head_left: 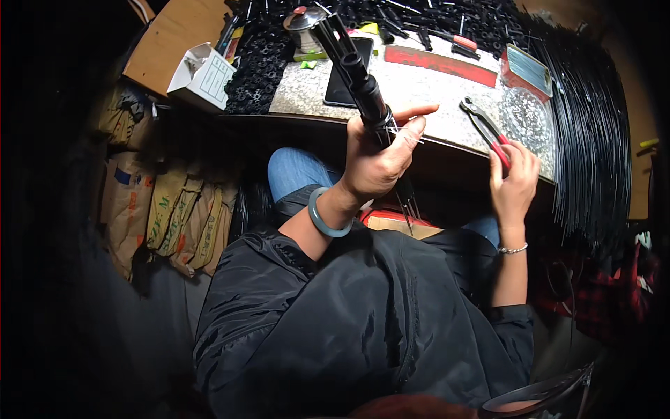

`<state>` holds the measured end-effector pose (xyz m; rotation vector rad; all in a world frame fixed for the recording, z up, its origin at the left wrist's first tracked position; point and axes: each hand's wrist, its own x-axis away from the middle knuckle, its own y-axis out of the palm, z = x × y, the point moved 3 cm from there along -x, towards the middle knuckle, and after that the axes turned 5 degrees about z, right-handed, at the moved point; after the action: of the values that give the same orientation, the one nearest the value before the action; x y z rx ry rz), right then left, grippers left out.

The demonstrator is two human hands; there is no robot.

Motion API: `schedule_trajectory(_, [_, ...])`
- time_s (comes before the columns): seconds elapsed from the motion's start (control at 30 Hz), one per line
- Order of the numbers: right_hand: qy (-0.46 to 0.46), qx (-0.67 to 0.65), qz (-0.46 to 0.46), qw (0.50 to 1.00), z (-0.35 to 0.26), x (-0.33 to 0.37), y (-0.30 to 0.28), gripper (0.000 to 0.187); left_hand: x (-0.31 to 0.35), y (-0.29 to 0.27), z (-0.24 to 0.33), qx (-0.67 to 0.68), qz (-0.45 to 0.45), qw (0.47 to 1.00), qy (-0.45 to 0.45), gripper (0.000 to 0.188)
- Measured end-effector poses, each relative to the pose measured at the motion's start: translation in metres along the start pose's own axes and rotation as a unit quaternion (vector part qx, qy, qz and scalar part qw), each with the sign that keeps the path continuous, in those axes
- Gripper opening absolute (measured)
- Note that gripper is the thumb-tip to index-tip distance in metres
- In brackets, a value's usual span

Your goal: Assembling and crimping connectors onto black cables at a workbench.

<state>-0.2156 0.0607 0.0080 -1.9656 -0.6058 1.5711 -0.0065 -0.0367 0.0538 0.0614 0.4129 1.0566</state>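
My left hand (377, 162) is closed around a black umbrella shaft (368, 92), held tilted with its upper end toward the far left. Thin wires stick out at my fingers, and slim rods show below the hand, over my lap. At the right, my right hand (515, 183) grips the red handles of a pair of pincers (481, 126). Their dark jaws point away from me and rest on or just over the pale worktop (436, 98); which of the two I cannot tell. The jaws have nothing between them.
A black phone (342, 80) lies behind the shaft, near a round metal-lidded container (305, 19). A red strip (440, 65), a red-edged box (527, 70) and a clear dish (523, 115) sit on the worktop. Thin black rods (586, 140) hang at right; a white carton (202, 77) stands left.
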Motion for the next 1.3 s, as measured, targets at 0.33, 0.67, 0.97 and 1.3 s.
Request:
schedule_trajectory(0.33, [0.070, -0.205, -0.121, 0.969, 0.031, 0.006, 0.002, 0.015, 0.000, -0.005, -0.004, 0.008, 0.027, 1.000, -0.008, 0.024])
schedule_trajectory(0.67, [-0.164, -0.053, -0.064, 0.983, -0.066, -0.036, -0.093, 0.029, -0.001, -0.004, -0.011, -0.034, 0.120, 0.991, -0.046, 0.014])
schedule_trajectory(0.97, [-0.253, -0.010, -0.080, 0.964, -0.072, -0.031, -0.090, 0.022, 0.005, -0.008, -0.015, 0.000, 0.074, 0.997, -0.034, 0.018])
schedule_trajectory(1.3, [0.117, -0.492, -0.493, 0.708, -0.067, 0.006, -0.073, 0.063, 0.012, -0.002, 0.000, 0.035, 0.006, 0.999, 0.023, 0.016])
